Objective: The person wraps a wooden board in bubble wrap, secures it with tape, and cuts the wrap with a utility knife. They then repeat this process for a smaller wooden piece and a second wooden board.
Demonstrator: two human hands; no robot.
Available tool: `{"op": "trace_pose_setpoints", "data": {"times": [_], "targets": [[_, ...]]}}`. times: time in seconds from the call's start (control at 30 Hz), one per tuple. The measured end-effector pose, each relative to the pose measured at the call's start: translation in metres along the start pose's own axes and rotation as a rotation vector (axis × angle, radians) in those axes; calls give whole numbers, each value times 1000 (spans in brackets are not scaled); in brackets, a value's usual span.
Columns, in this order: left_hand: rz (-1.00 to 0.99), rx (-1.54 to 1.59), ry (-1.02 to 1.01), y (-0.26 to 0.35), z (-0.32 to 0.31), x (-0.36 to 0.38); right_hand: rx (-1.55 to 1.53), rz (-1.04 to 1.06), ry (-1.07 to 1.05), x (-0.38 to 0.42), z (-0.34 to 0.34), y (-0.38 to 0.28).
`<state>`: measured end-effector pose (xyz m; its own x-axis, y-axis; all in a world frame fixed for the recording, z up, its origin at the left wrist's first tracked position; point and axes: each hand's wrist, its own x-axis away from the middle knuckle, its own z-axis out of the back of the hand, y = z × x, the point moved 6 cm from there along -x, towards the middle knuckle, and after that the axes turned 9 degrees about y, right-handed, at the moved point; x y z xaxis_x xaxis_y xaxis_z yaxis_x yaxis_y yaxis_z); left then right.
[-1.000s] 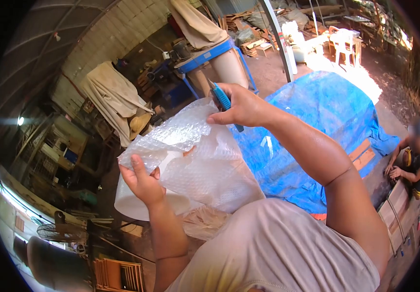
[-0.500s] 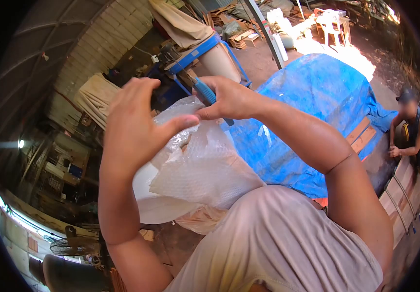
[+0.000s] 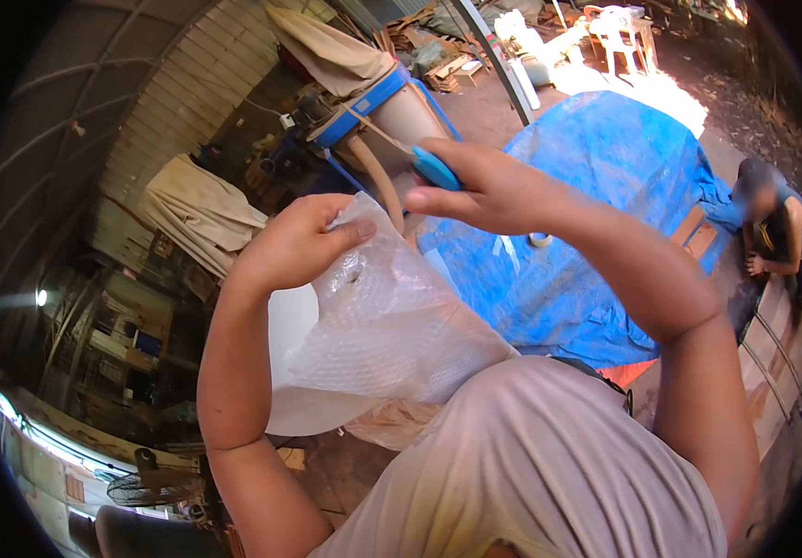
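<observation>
My left hand (image 3: 313, 240) is closed on the upper corner of a sheet of bubble wrap (image 3: 392, 316), thumb on the near side. The clear sheet hangs down from it toward my lap. Up and to the right, my right hand (image 3: 475, 186) grips a blue-handled cutter (image 3: 436, 169), apart from the wrap. Its blade cannot be made out. White sheet material (image 3: 294, 325) shows behind the bubble wrap on the left.
A large blue tarp (image 3: 596, 186) covers something ahead on the right. Beyond my hands stands a blue-framed machine (image 3: 364, 107) with a hose. A person (image 3: 778, 223) crouches at far right by clamped boards (image 3: 773, 363). A fan (image 3: 145, 484) stands lower left.
My left hand has moved down and closed on the wrap's corner. My right hand has drawn away to the right with the cutter, and the bubble wrap now hangs more stretched.
</observation>
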<state>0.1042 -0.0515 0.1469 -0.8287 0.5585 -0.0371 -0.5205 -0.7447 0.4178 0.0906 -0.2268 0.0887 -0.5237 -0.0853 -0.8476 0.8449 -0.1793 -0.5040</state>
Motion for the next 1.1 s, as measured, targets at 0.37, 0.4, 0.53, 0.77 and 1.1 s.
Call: {"op": "trace_pose_setpoints", "data": {"times": [0.37, 0.4, 0.53, 0.77, 1.1], "targets": [[44, -147, -14, 11, -3, 0, 502, -360, -740, 41, -1, -62], [35, -147, -18, 12, -4, 0, 508, -367, -734, 40, -5, -61], [-53, -186, -5, 12, -5, 1, 531, -164, -749, 33, -21, -72], [-131, -216, 23, 17, -4, 5, 645, -29, -832, 21, -43, -76], [-81, -101, 66, 22, -7, 7, 851, 32, -1054, 21, -55, -61]]}}
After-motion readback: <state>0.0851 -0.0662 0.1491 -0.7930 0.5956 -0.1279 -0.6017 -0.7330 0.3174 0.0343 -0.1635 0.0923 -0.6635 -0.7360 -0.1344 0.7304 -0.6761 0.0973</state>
